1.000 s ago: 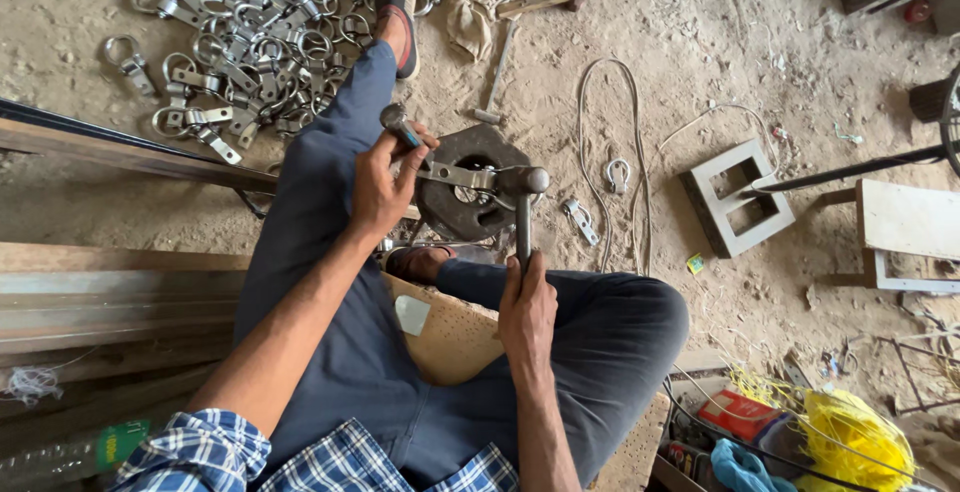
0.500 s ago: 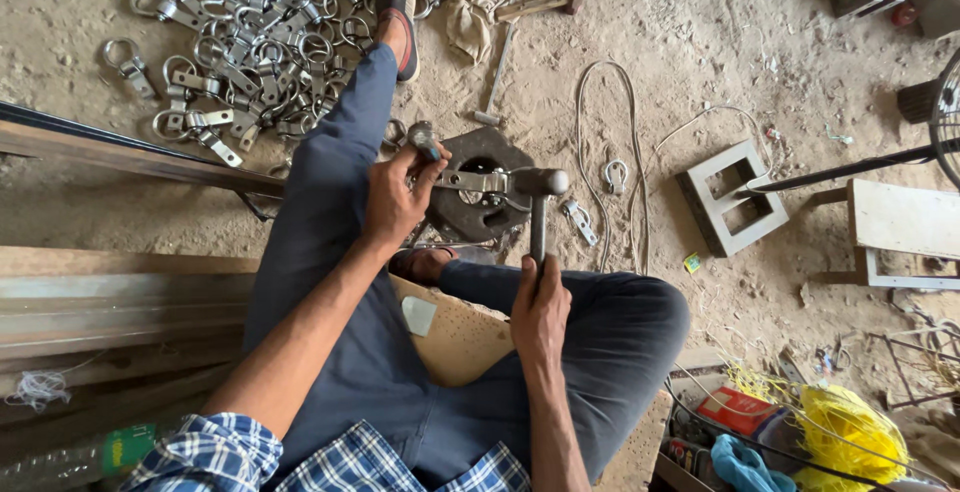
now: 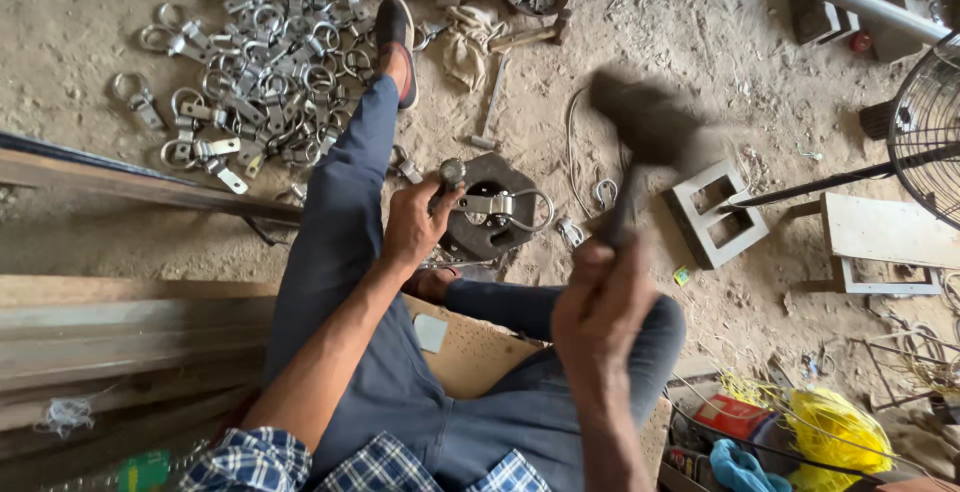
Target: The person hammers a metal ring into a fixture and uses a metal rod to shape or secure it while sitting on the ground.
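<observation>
Overhead, right hand (image 3: 600,307) grips a raised, blurred hammer (image 3: 650,122); left hand (image 3: 415,222) pinches a punch (image 3: 452,174) on the ring clamp (image 3: 505,207).

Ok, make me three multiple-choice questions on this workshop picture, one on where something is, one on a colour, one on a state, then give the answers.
1. Where does the pile of metal ring clamps lie?
A. on the sandy ground beside the outstretched leg
B. on the wooden bench
C. inside the fan cage

2. What colour is the tangle of cord at the lower right?
A. red
B. yellow
C. white

3. How is the hammer held in the right hand?
A. lying flat on the ground
B. resting on the block
C. raised and blurred in mid-swing

Answers: 1 A, the clamps are strewn on the dirt by the trouser leg; 2 B, the cord is bright yellow; 3 C, its head is smeared above the dark metal block, where the left hand steadies a ring clamp.
</observation>
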